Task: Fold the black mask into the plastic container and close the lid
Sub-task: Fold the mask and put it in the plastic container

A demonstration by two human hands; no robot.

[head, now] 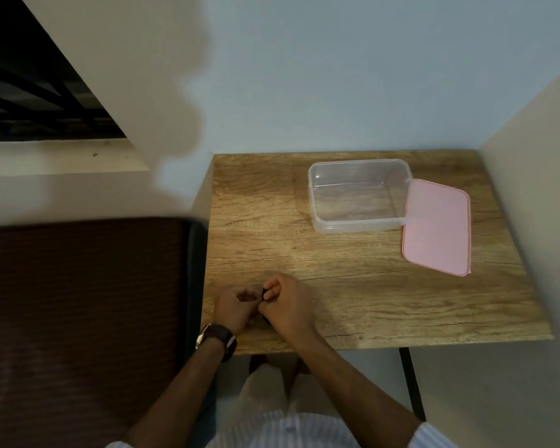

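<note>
Both the left hand and right hand clench the bunched black mask at the surface's 7 o'clock corner; released, it may spring open before reaching the empty container at 1 o'clock.

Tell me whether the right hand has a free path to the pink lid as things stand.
Probably yes. The right hand is closed on the black mask at the near edge, and only bare wooden table lies between it and the pink lid. It would need to let go of the mask first.
</note>
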